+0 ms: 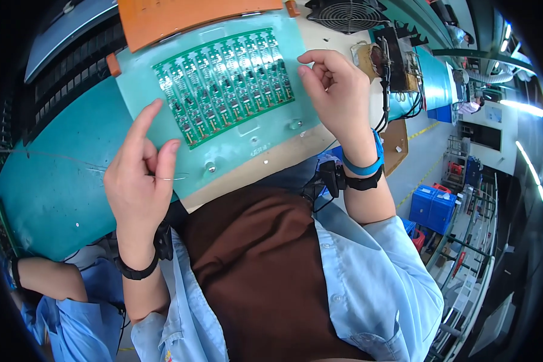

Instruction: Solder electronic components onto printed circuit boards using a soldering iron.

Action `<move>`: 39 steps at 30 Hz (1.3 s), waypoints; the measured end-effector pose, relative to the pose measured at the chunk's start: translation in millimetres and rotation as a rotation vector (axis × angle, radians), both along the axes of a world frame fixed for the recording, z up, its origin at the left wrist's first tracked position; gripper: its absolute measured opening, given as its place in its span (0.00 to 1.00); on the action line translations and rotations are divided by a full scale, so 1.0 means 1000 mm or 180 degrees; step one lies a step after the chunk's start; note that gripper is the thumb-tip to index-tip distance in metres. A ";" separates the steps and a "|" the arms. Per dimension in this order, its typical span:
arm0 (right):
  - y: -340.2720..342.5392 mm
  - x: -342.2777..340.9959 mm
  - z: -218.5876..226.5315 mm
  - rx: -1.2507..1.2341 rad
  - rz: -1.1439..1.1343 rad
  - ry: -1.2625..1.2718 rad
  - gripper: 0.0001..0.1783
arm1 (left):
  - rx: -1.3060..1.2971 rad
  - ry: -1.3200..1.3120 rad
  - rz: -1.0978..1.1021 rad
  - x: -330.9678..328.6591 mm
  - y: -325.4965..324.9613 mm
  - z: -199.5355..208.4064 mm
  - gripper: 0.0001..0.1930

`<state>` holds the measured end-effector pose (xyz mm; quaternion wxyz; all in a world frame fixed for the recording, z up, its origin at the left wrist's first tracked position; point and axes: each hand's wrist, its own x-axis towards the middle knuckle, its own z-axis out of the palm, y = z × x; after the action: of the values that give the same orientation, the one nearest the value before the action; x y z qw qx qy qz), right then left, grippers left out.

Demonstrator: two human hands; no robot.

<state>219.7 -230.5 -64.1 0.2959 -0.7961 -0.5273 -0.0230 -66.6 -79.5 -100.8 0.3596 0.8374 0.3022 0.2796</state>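
Observation:
A green panel of several joined circuit boards (226, 84), dotted with small parts, lies on a translucent green fixture plate (247, 142). At the panel's left side is my left hand (140, 172), its index finger and thumb stretched apart and its other fingers curled. A thin silvery wire (174, 178) runs through that hand and sticks out past the thumb. Just off the panel's right edge, my right hand (338, 87) hovers with thumb and index finger parted and the rest bent. I see nothing in it.
An orange cover (193, 18) stands behind the plate. Toward the back right are a fan with a round grille (347, 15) and a cabled device (398, 69). A co-worker's arm (51, 279) shows at lower left. Blue crates (432, 208) stand at the right.

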 end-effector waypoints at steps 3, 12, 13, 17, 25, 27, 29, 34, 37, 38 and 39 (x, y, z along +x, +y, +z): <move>-0.010 0.006 -0.009 -0.0022 -0.0235 -0.0127 0.12 | -0.0363 -0.0154 0.0507 -0.004 0.005 -0.003 0.27; -0.025 -0.001 -0.028 -0.0055 -0.0490 0.0695 0.18 | -0.0308 0.0197 0.0910 0.008 0.004 0.001 0.30; -0.026 -0.002 -0.028 -0.0043 -0.0449 0.0670 0.18 | -0.0270 0.0212 0.0891 0.008 0.005 0.000 0.30; -0.028 -0.006 -0.027 0.0034 -0.0348 0.0629 0.19 | -0.0445 0.0028 0.0859 0.004 0.009 -0.003 0.30; -0.038 -0.005 -0.027 -0.0062 -0.0309 0.0653 0.20 | -0.0045 0.0302 0.0814 0.008 0.009 0.000 0.29; -0.040 -0.004 -0.028 -0.0191 -0.0340 0.0506 0.21 | 0.0225 0.0526 0.0827 0.010 0.006 0.003 0.29; -0.040 -0.004 -0.028 -0.0086 -0.0330 0.0317 0.21 | 0.0350 0.0628 0.0807 0.010 0.004 0.009 0.28; -0.036 -0.001 -0.026 0.0166 -0.0295 -0.0089 0.19 | 0.0592 0.0794 0.0735 0.010 0.005 0.023 0.27; -0.033 -0.001 -0.019 0.0182 -0.0248 -0.0038 0.17 | 0.0674 0.0755 0.0705 0.011 0.004 0.023 0.27; -0.031 -0.002 -0.016 0.0177 -0.0188 0.0030 0.16 | 0.0540 0.0763 0.0745 0.011 0.003 0.021 0.27; -0.028 -0.003 -0.013 0.0172 -0.0127 0.0100 0.15 | 0.0405 0.0772 0.0785 0.011 0.003 0.019 0.27</move>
<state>216.4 -258.5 -77.4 0.3250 -0.7985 -0.5059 -0.0307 -55.8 -76.8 -82.0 0.2297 0.8427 0.4253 0.2371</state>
